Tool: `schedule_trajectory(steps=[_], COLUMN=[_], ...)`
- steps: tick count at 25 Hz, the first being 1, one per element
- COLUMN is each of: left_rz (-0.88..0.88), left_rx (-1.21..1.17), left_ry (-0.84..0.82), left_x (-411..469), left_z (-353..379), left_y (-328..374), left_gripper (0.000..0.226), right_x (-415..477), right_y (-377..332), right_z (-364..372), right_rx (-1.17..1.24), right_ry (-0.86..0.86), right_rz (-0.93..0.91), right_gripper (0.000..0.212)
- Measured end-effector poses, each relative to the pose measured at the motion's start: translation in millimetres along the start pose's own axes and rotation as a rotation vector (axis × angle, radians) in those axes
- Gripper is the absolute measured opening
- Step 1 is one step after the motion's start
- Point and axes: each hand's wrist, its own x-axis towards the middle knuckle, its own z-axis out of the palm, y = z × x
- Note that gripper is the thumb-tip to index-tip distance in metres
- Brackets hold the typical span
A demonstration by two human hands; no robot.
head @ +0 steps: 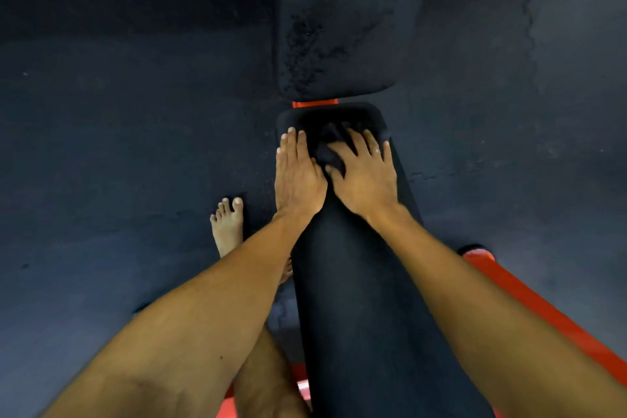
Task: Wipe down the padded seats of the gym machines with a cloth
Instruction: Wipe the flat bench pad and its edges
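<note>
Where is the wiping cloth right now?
In the head view, the dark crumpled cloth lies at the far end of the long black padded seat, under the right hand, beside the left hand.

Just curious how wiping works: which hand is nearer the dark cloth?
Right. The right hand presses on the cloth with spread fingers; the left hand lies flat on the pad just left of it.

Crumpled dark cloth (pixel 327 146) lying on far end of long black padded seat (pixel 356 282); beyond, second pad (pixel 342 27) flecked with pale speckles.
</note>
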Motion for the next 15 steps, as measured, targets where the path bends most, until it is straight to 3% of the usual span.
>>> schedule_trajectory(steps=[3, 7, 9, 12, 15], left_rz=[-0.064, -0.103, -0.128, -0.166, -0.204], left_rx=[-0.059, -0.165, -0.210, -0.266, -0.309], left_ry=[-0.024, -0.035, -0.033, -0.033, -0.045], left_x=[-15, -27, -33, -37, -41], left_z=[-2, -2, -3, -5, -10], left_y=[-5, -6, -7, -7, -8], left_gripper=[0.058, 0.058, 0.059, 0.058, 0.060], right_x=[-28, 48, 80, 67, -1], right_y=[22, 12, -13, -34, -22], right_z=[-5, -10, -6, -3, -5], right_rx=[-0.038, -0.030, -0.009, -0.032, -0.021], right_ry=[-0.019, -0.065, -0.114, -0.143, -0.083], right_rz=[-0.085, 0.159, 0.196, -0.016, -0.174], right_gripper=[0.049, 0.050, 0.049, 0.048, 0.049])
